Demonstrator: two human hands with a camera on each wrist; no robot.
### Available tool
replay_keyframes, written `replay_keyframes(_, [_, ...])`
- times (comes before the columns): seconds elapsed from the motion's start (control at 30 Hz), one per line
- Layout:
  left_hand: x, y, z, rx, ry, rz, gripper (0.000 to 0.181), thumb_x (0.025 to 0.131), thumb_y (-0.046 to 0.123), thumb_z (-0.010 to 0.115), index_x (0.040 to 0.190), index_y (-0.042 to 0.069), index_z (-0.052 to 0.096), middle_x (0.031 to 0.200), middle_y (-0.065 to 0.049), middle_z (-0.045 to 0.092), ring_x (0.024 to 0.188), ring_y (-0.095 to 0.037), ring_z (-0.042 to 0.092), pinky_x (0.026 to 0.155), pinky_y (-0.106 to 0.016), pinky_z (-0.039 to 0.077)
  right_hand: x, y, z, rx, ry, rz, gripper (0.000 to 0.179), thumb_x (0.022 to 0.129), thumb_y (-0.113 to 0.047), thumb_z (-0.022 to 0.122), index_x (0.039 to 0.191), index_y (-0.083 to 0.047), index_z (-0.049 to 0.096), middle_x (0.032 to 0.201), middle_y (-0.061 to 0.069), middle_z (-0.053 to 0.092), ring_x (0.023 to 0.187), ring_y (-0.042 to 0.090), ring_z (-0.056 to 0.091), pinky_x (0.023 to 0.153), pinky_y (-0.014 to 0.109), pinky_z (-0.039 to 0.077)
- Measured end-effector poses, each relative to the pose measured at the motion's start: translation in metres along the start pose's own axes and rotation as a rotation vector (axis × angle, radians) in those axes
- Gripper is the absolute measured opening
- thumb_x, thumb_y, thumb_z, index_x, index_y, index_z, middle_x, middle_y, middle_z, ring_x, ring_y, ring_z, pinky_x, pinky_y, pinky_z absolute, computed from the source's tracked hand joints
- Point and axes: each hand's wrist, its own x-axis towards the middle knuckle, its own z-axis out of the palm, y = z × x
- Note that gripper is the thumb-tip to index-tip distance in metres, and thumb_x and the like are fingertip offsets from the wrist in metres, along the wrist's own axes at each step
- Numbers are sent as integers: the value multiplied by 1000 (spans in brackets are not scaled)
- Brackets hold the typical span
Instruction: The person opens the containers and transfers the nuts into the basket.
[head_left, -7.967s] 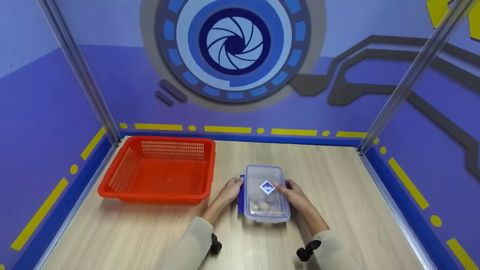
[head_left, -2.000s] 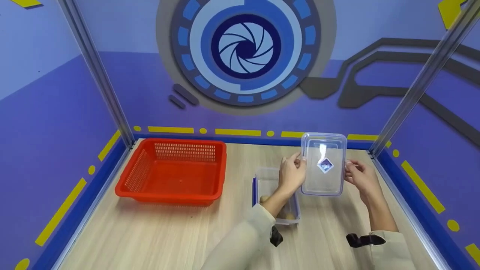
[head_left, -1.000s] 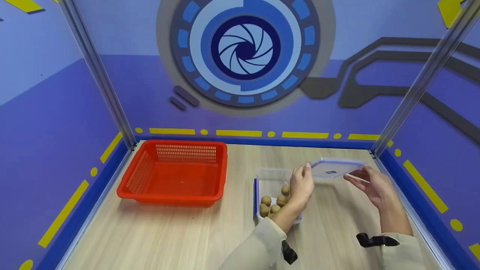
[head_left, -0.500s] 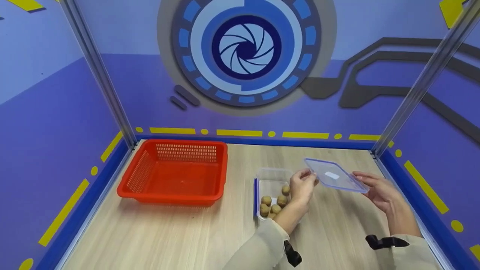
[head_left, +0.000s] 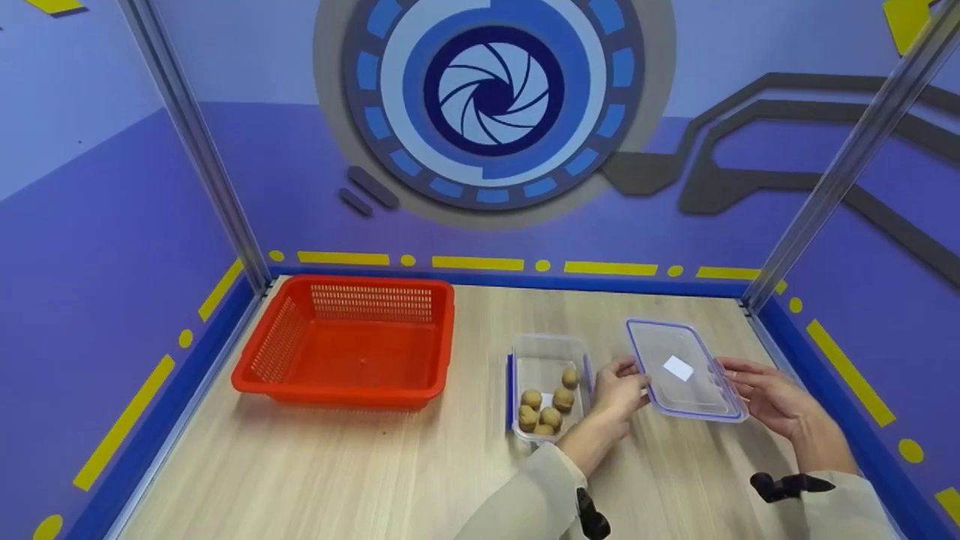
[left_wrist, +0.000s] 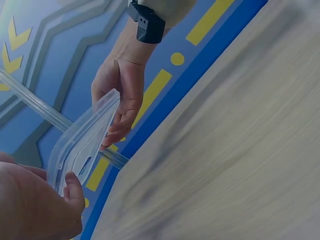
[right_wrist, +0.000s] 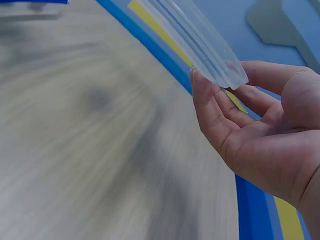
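Above the right side of the table I hold a clear plastic lid (head_left: 694, 390) with a blue rim, its label's white back showing. My left hand (head_left: 619, 394) pinches its left edge. On the opposite edge, my right hand (head_left: 776, 397) grips with thumb and fingers, as the lid (right_wrist: 205, 45) in the right wrist view also shows. Left of the lid stands a clear food container (head_left: 551, 345), uncovered, a blue latch flap (head_left: 511, 394) hanging along its left side. Several walnuts (head_left: 551, 417) lie inside, mostly toward the near end. My left forearm partly covers its near right corner.
A red plastic basket (head_left: 341, 394) with slotted walls and a bare floor stands at the back left of the wooden table (head_left: 322, 472). Printed panels (head_left: 480, 240) and metal posts (head_left: 199, 150) enclose the table at the back and sides.
The lid has come off the container, moved right and been turned over, underside now up. Lately it has tipped flatter and lowered slightly, both hands shifting right with it; the walnuts are now uncovered.
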Motion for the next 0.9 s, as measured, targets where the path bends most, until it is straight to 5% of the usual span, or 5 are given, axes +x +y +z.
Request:
replay_keyframes(0.27, [0, -20, 0, 152, 69, 50, 39, 77, -16, 61, 113, -3, 71, 99, -10, 68, 83, -15, 62, 69, -26, 56, -3, 10, -14, -48, 26, 63, 30, 110, -3, 52, 127, -12, 74, 119, 0, 75, 109, 18, 70, 95, 35, 58])
replay_keyframes(0.6, [3, -34, -4, 377, 121, 100, 37, 80, -12, 66, 115, -2, 73, 100, -4, 70, 91, -12, 64, 84, -30, 57, 6, 22, -14, -156, 163, 123, 23, 107, -6, 62, 126, -9, 74, 115, -1, 76, 106, 16, 71, 92, 31, 59])
replay_keyframes(0.9, [3, -57, -7, 524, 185, 255, 34, 77, -18, 57, 105, -9, 74, 89, -8, 70, 81, -10, 63, 78, -27, 56, 9, 36, -14, -315, 241, 144, 28, 104, -2, 64, 130, 3, 70, 112, 0, 76, 98, 14, 69, 87, 30, 60])
